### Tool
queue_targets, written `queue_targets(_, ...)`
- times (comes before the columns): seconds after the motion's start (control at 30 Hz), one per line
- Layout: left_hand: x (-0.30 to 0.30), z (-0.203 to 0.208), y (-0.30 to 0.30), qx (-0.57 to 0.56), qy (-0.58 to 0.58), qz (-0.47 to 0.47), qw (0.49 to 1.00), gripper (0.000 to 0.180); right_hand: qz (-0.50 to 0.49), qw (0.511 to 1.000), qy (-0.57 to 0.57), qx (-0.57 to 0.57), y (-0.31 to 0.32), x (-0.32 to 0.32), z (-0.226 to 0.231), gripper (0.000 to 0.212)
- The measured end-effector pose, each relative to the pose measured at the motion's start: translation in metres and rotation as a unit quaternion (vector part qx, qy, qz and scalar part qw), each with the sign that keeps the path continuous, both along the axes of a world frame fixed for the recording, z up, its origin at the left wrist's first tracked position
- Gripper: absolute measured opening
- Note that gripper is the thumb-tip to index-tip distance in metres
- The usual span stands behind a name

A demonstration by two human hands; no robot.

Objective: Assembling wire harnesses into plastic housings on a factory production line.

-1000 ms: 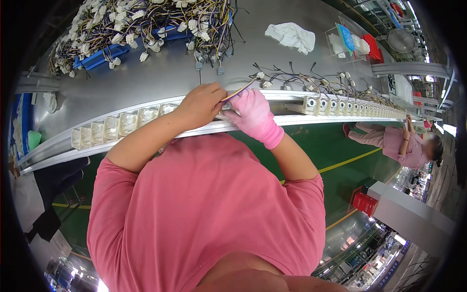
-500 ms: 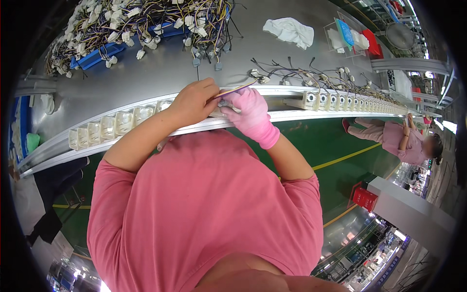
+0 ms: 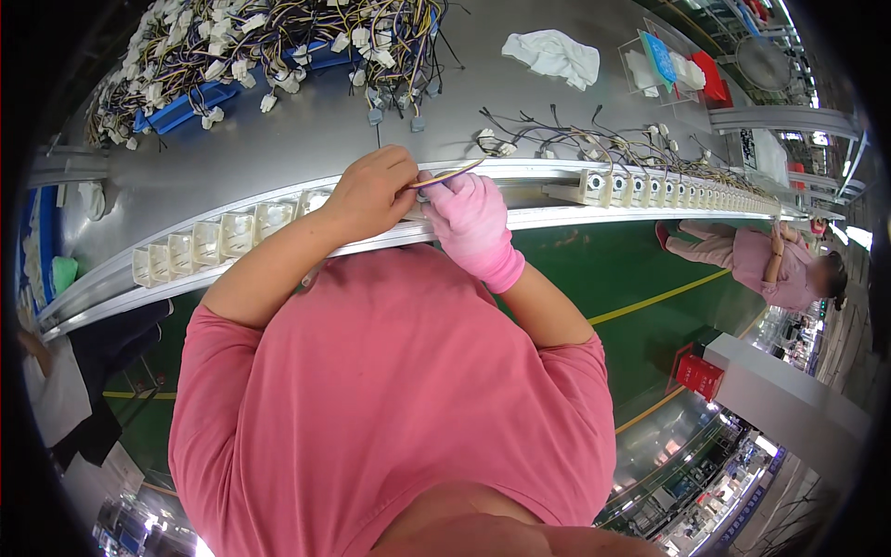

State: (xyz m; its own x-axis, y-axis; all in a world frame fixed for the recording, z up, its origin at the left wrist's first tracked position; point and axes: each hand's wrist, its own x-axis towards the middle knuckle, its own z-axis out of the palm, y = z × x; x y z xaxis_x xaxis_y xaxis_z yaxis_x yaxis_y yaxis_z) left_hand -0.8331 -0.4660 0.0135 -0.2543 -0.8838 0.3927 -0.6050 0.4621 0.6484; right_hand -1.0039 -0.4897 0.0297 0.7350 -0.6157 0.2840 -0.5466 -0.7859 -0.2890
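Over the metal rail [image 3: 538,218] my two hands meet at a thin wire harness [image 3: 457,174] of yellow and purple wires. My bare left hand [image 3: 376,190] is closed, its fingertips pinching the wires. Beside it, my right hand [image 3: 469,218], in a pink glove, is curled round the harness from the right. The end of the harness between the hands is hidden by my fingers. Its other end runs right toward white connectors [image 3: 497,144] on the bench. Left of my hands, translucent square holders [image 3: 237,234] sit in the rail.
A tangled heap of wire harnesses [image 3: 269,46] with white connectors covers blue trays [image 3: 186,109] at the far left. White housings with round dark openings [image 3: 594,188] line the rail rightward. A white cloth [image 3: 554,59] lies behind. Another person [image 3: 766,265] stands at the right.
My right hand has turned and closed in further around the harness, its fingers now more bent. The wires' free stretch has dipped slightly. My left hand has hardly moved.
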Motion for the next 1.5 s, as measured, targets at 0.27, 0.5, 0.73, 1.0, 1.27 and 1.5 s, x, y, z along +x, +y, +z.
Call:
queue_targets(0.27, 0.004, -0.003, -0.001, 0.027, 0.015, -0.003, 1.000, 0.014, -0.002, 0.996, -0.058, 0.068, 0.000, 0.001, -0.012, 0.031)
queue_targets(0.5, -0.002, 0.003, -0.002, -0.031, -0.020, 0.008, 0.999, 0.012, -0.054, 0.994, -0.053, 0.075, 0.007, 0.005, 0.005, 0.023)
queue_targets(0.73, -0.001, 0.003, -0.003, 0.143, 0.028, 0.028, 0.989, 0.015, -0.073, 0.995, -0.049, 0.038, 0.008, 0.008, 0.000, 0.020)
queue_targets(1.0, -0.003, -0.004, -0.001, 0.109, -0.081, 0.038, 0.990, 0.016, -0.087, 0.996, 0.024, 0.028, 0.010, 0.009, 0.004, 0.025)
queue_targets(1.27, 0.004, -0.001, -0.005, 0.180, -0.028, 0.009, 0.983, 0.016, -0.084, 0.996, -0.038, 0.013, 0.010, 0.013, -0.007, 0.020)
queue_targets(1.5, 0.012, 0.004, -0.008, 0.264, 0.018, -0.032, 0.964, 0.018, -0.087, 0.996, -0.029, 0.010, 0.011, 0.016, -0.002, 0.021)
